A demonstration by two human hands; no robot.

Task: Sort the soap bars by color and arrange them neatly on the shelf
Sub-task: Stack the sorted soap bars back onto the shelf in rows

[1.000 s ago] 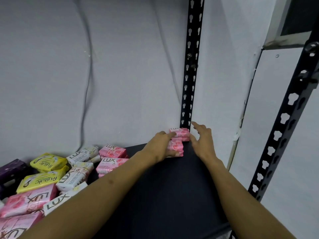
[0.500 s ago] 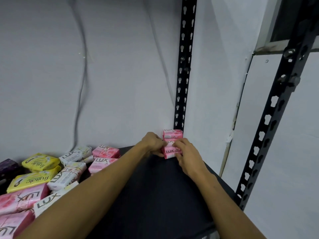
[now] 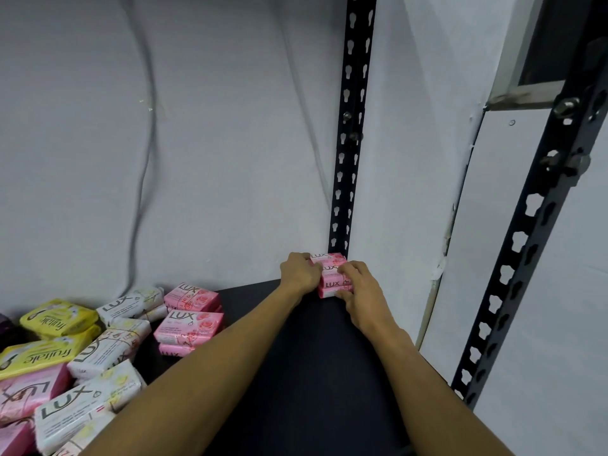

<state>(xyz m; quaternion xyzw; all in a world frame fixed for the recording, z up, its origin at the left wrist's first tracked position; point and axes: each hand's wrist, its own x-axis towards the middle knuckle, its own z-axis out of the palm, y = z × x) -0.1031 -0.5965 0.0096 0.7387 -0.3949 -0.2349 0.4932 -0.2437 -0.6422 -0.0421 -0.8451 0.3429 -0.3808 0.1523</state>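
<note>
A small stack of pink soap bars (image 3: 330, 274) stands in the far right corner of the black shelf (image 3: 296, 373), against the wall. My left hand (image 3: 301, 273) grips the stack's left side with curled fingers. My right hand (image 3: 357, 287) grips its right and front side, thumb low on the bottom bar. More pink bars (image 3: 190, 319) lie mid-left on the shelf. White bars (image 3: 108, 350) and yellow bars (image 3: 59, 317) lie mixed in a pile at the left.
A black slotted upright (image 3: 350, 126) rises just behind the stack. A second upright (image 3: 526, 258) stands at the shelf's right front. A grey wall with a hanging cable (image 3: 144, 159) backs the shelf. A dark purple bar (image 3: 6, 327) shows at the left edge.
My right hand came off the wall side and closed onto the stack's front. My left hand shifted to the stack's left side. The stack now looks squared in the corner.
</note>
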